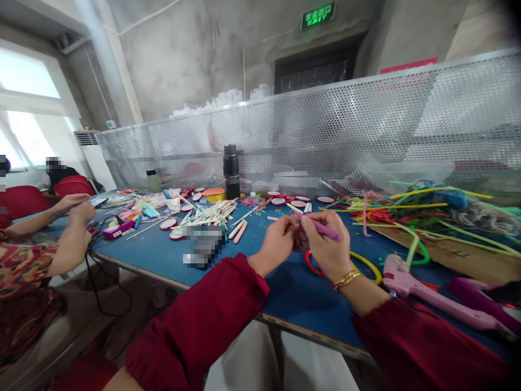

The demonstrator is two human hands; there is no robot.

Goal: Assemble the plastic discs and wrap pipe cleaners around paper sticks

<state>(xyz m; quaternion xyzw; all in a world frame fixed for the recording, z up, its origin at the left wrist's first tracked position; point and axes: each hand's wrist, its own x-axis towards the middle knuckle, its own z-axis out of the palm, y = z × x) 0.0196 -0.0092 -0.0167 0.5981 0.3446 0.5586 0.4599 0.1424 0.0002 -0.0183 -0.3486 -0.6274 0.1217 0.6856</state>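
A single view is taken from the person's head, above the lap (244,358) at the lower middle of the frame. It is faced forward and down across the blue table (293,293). The left hand (280,239) and right hand (334,247), right of centre, are seen at close range; the perforated partition (309,130) is placed beyond, and the wall (171,60), at the top, is seen farther off.
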